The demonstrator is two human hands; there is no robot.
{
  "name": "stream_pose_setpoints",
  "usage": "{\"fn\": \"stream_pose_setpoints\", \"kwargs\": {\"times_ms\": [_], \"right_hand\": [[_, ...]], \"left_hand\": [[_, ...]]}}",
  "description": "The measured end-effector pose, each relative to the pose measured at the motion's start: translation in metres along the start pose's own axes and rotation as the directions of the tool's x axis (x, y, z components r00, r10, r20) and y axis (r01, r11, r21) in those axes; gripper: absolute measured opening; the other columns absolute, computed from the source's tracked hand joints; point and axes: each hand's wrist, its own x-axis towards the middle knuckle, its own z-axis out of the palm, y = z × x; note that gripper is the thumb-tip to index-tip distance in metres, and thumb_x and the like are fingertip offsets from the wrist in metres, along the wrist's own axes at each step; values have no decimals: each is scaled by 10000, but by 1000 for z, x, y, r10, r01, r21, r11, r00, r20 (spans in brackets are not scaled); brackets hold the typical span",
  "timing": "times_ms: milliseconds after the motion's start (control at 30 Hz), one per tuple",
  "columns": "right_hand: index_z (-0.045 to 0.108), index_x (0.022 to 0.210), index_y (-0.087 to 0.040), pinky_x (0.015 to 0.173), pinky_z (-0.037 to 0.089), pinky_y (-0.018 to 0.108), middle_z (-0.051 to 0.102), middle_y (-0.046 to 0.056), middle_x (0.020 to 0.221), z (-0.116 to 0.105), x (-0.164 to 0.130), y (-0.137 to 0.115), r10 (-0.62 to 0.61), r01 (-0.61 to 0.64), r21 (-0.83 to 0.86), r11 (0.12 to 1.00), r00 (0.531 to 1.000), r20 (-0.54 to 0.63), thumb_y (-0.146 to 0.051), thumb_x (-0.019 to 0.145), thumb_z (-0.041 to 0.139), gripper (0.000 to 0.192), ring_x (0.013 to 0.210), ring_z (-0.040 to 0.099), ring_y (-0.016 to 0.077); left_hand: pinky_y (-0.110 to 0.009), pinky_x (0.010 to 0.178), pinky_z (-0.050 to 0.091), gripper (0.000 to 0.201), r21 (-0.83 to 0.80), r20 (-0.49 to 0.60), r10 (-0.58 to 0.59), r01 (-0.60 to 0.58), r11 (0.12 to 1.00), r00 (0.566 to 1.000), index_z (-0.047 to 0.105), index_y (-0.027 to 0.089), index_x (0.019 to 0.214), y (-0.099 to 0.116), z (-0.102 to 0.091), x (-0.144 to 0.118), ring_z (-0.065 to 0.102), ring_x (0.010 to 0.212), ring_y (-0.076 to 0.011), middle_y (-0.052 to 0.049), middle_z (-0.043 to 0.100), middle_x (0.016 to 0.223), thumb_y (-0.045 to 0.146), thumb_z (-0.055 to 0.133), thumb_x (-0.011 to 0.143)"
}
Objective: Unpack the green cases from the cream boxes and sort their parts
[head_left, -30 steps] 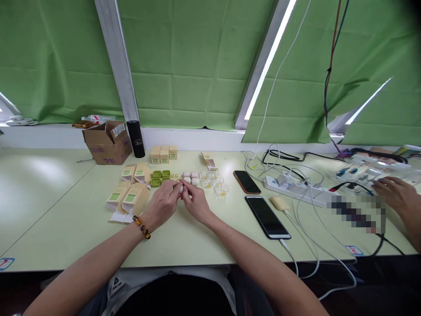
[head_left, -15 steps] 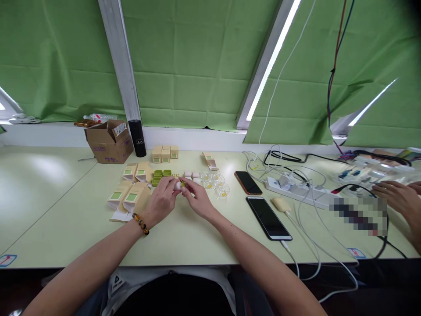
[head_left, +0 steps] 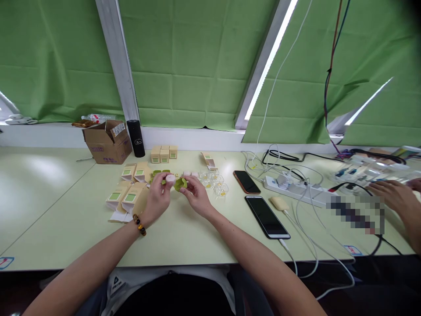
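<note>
Pale table (head_left: 82, 232), green blinds (head_left: 197, 66) behind. Left hand (head_left: 158, 198) pinching a white piece (head_left: 170, 179) in the fingertips; right hand (head_left: 198, 197) grasping a green cup (head_left: 179, 184) just beside it, both over the table. More green cups beyond the left hand, partly hidden; spare white pieces (head_left: 187, 174) beyond the right, clear cups (head_left: 221, 189) right of those. Open cartons (head_left: 135, 197) left of the left hand, small boxes (head_left: 164, 154) farther back. Two phones (head_left: 268, 217) right, then power strip (head_left: 296, 192). Cardboard box (head_left: 107, 149) and black bottle (head_left: 136, 138) back left. Co-worker's hand (head_left: 393, 197) far right
</note>
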Motion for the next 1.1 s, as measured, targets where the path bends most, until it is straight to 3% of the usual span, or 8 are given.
{"fn": "stream_pose_setpoints", "kwargs": {"times_ms": [100,233,300,500,700,867,967,1100], "right_hand": [[691,1268,-258,931,620,379,651,90,1223,-1,-2,1,29,-29,-7,1000,999,-33,-394,927,737,370,971,679,188],[689,1240,-232,818,613,339,670,91,1208,4,-8,-2,58,-59,-92,994,998,-13,-357,908,735,358,923,675,178],[697,1211,-223,741,597,309,680,87,1180,8,-11,-3,82,-77,-132,988,996,30,-353,895,742,344,881,671,170],[718,1147,-211,685,569,300,693,77,1087,13,-15,-6,110,-90,-196,977,989,96,-332,868,756,307,829,661,171],[697,1138,-242,646,541,314,680,65,1033,13,-21,-20,-13,60,-241,969,981,192,-340,864,747,295,807,635,192],[659,1219,-252,619,527,341,679,89,1054,11,-32,-35,-296,327,-136,935,932,207,-363,872,731,372,787,609,210],[640,1222,-254,627,525,370,674,108,1036,8,-34,-42,-378,392,-143,909,918,119,-426,880,701,388,832,617,246],[603,1179,-249,709,559,415,629,134,1078,0,-25,-42,-267,244,-137,960,946,-183,-585,901,628,437,946,621,287]], "left_hand": [[-431,1033,582,379,-297,-17,-213,198,934,977,640,193,1263,-9,-2,8,697,1132,-233,-131,693,1261,480,624,1017],[-522,1120,545,391,-678,137,-395,376,632,909,603,169,1286,-17,-3,15,749,1075,-230,-147,736,1211,424,667,997],[-545,1126,542,342,-733,175,-417,400,550,892,580,173,1291,-18,-4,16,762,1043,-225,-152,751,1191,353,645,1007],[-470,1053,586,249,-761,189,-465,428,487,865,562,192,1267,-15,-8,16,753,911,-162,-142,761,1189,217,551,1020],[-378,837,625,416,-641,131,-399,385,664,907,547,213,1332,-15,-7,18,737,935,-182,-114,740,1159,396,680,983],[-400,974,594,469,-316,-27,-276,254,914,961,659,190,1254,-10,-3,19,713,1104,-225,-116,724,1226,371,823,854],[-451,1009,580,352,-51,-7,-166,165,985,986,708,212,1215,-10,2,17,702,1134,-253,-110,723,1255,322,769,886],[-499,1056,551,236,227,119,59,-85,970,991,728,204,1164,-14,14,12,678,1165,-270,-106,731,1226,247,682,937]]}}
